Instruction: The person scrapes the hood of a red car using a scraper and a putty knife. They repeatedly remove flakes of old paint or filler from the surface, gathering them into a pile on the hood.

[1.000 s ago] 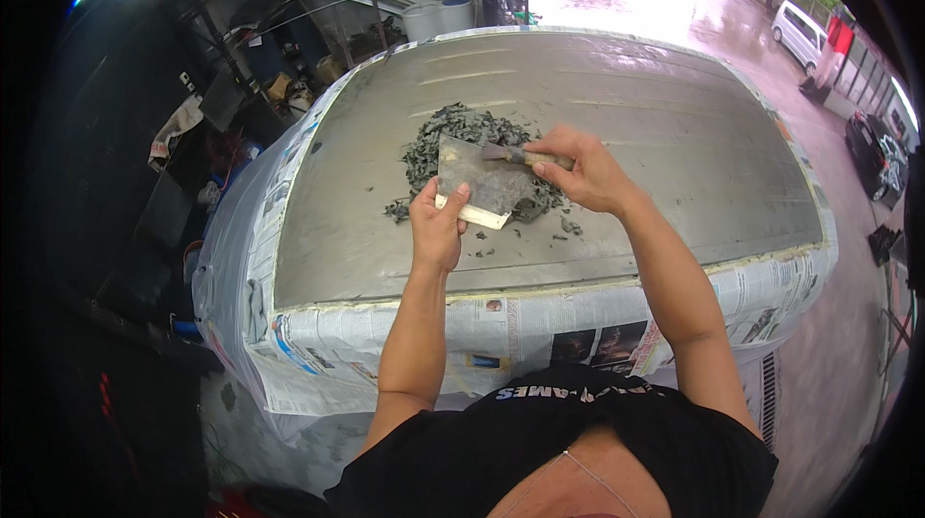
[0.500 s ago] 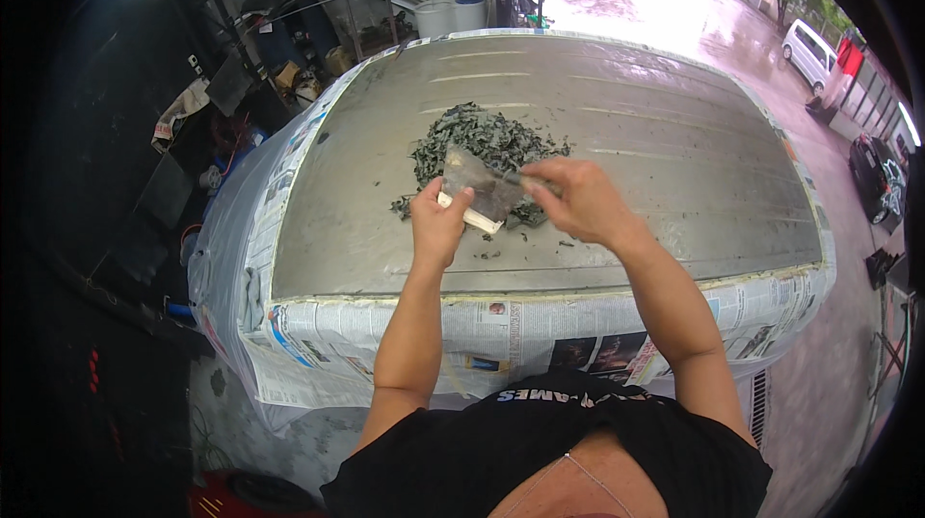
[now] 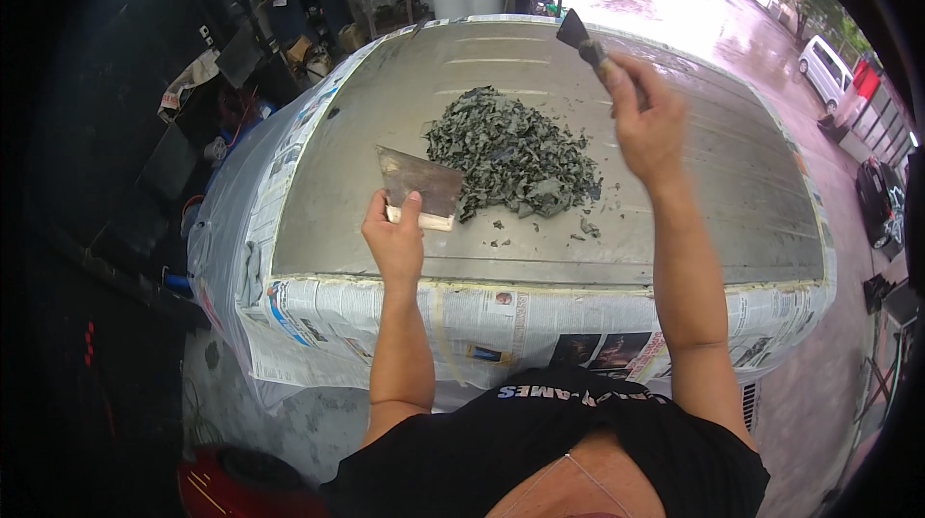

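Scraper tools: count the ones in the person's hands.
2. A wide scraper in the left hand, beside the dark pile; a narrow scraper raised in the right hand.

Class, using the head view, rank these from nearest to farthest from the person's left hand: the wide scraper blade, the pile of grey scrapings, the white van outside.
1. Wide scraper blade: held in the left hand, just above its fingers.
2. Pile of grey scrapings: on the panel, to the hand's right.
3. White van: far upper right, out on the wet road.
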Motion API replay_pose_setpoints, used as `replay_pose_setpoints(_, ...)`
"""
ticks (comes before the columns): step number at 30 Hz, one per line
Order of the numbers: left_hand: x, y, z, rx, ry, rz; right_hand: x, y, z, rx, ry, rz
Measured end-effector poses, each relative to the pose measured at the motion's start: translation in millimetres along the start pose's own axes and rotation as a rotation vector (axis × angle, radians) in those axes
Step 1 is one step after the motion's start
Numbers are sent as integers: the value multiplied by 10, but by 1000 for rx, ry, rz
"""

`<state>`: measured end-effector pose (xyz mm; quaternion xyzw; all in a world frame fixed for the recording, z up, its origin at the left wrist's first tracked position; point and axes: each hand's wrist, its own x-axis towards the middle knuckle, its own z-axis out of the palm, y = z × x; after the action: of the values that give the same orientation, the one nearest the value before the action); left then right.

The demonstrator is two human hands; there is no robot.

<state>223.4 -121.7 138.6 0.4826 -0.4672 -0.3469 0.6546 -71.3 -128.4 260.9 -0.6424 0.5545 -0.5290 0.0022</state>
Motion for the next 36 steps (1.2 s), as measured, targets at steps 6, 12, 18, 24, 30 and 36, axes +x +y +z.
replay_pose_setpoints(6, -373, -129, -61, -109, 39, -118, -428, 819, 356, -103, -85, 181)
replay_pose_setpoints(12, -927, -504, -111, -230, -8, -260, -208, 251, -284, 122, 132, 213)
replay_pose_setpoints(18, -1143, -596, 43, -192, -176, -138, -649, 853, -78, 252, 128, 203)
replay_pose_setpoints(24, -1104, -433, 5, -203, -142, -162, -859, 913, 75, 406, -186, 551)
replay_pose_setpoints(30, -1007, -495, -149, -256, -71, -226, -516, 96, -448, 427, 163, 196)
replay_pose_setpoints(36, -1019, -569, -104, -390, -46, -310, -790, 857, -119, 424, -82, 423)
